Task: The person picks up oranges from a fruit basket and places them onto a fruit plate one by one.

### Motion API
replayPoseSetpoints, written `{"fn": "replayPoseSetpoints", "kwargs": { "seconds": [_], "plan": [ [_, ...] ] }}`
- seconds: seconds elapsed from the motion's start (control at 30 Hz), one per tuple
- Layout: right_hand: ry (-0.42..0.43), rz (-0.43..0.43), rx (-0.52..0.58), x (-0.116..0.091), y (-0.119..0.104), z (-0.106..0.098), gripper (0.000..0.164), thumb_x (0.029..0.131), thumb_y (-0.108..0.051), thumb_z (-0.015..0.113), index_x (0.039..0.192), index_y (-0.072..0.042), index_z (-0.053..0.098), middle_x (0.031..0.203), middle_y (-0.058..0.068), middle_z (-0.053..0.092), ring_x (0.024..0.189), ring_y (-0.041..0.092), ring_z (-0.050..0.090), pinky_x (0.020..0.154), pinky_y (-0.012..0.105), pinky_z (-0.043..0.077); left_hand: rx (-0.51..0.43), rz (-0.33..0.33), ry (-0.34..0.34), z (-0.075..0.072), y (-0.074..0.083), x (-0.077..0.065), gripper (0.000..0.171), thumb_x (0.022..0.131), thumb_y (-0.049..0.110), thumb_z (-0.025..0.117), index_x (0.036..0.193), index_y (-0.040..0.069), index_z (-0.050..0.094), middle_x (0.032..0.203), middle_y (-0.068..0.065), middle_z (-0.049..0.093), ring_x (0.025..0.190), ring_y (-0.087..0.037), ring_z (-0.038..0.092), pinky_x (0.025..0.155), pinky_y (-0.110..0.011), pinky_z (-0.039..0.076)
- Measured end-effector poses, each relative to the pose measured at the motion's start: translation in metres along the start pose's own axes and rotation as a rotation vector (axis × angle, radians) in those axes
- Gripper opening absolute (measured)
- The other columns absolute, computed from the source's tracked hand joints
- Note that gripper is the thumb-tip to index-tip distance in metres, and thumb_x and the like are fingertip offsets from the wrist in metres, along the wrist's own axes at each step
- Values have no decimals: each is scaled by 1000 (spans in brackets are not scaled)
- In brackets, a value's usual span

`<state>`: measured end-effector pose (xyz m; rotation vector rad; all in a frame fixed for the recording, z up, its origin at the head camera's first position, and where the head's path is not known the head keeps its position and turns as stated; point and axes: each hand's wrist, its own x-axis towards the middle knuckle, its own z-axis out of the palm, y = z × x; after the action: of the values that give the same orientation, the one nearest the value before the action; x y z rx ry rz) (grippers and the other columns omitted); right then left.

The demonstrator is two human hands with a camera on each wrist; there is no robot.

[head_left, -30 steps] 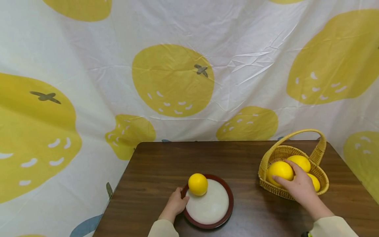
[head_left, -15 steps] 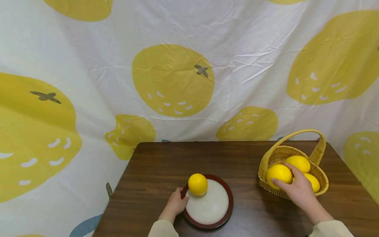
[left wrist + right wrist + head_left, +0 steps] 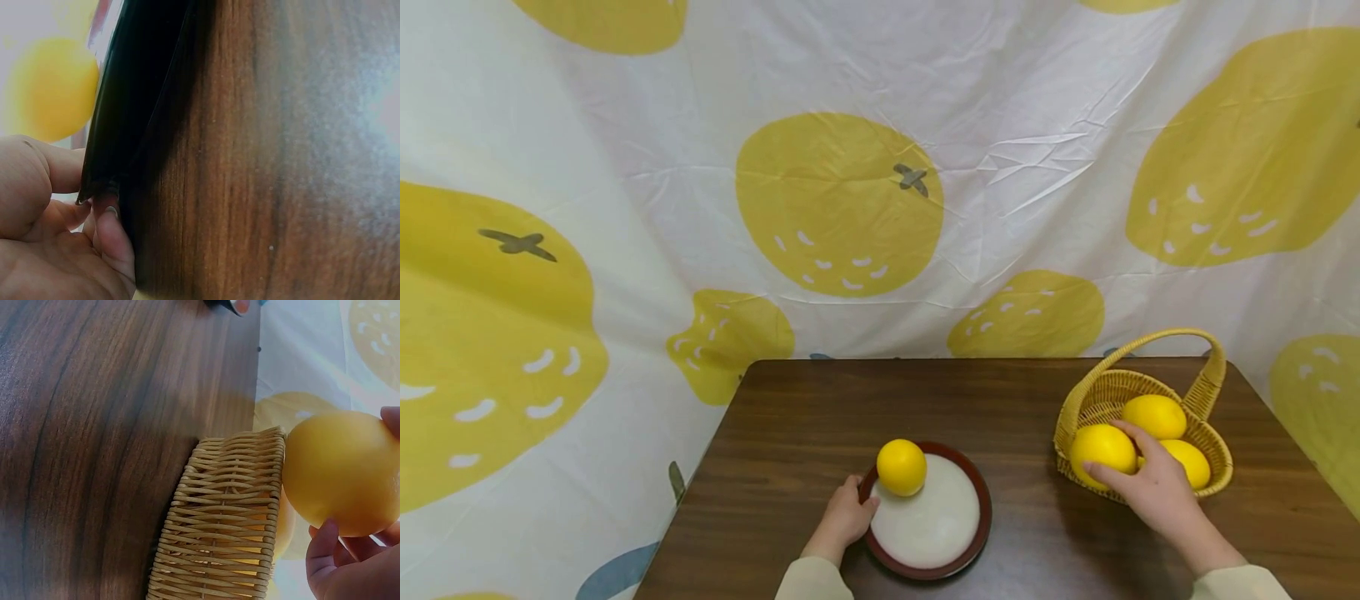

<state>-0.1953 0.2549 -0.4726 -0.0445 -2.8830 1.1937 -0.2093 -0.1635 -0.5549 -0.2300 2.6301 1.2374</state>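
My right hand (image 3: pixel 1161 487) grips a round yellow orange (image 3: pixel 1103 455) between thumb and fingers at the front left of a wicker basket (image 3: pixel 1221 477). The right wrist view has this orange (image 3: pixel 344 472) right at the basket's woven rim, overlapping it. Behind it in the basket lie an oval yellow fruit (image 3: pixel 1154 416) and another yellow fruit (image 3: pixel 1189 463), partly hidden by my hand. With my left hand (image 3: pixel 844 517) I hold the left rim of a plate (image 3: pixel 981 508), thumb above and fingers below. A second round orange (image 3: pixel 901 467) sits on the plate's cream middle, near that hand.
Over the basket arches a tall woven handle (image 3: pixel 1206 383). The dark wooden table (image 3: pixel 850 396) ends at its back edge before a hanging cloth (image 3: pixel 1037 100) printed with big yellow fruits. Bare tabletop lies between plate and basket.
The orange in my right hand has shifted slightly left and toward me, over the basket's front rim, uncovering more of the fruits behind. My left hand and the plate have stayed put.
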Motion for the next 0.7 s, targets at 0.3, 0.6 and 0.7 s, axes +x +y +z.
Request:
{"fn": "replayPoseSetpoints", "kwargs": {
  "seconds": [0.3,0.6,0.7],
  "plan": [
    [-8,-43,11,-2,-1,4,86,85,-44,79,148,0,41,140,34,52,108,39,61,77,36,46,4,-15,-5,1,-2,3,40,100,11,61,131,-9,49,126,-33,59,118,-44,59,102,-61,45],
    [-40,-57,30,-3,-3,7,85,85,-44,79,149,-2,42,144,35,49,111,39,60,78,38,47,8,-13,0,0,-2,2,40,99,12,62,131,-9,50,126,-32,60,119,-44,59,103,-61,45],
    [-42,-65,40,-4,-5,8,83,85,-43,80,148,-3,43,140,32,53,109,36,60,78,37,47,11,-12,-1,0,-1,1,41,100,13,62,132,-10,49,126,-32,59,119,-44,59,103,-61,45]
  ]
}}
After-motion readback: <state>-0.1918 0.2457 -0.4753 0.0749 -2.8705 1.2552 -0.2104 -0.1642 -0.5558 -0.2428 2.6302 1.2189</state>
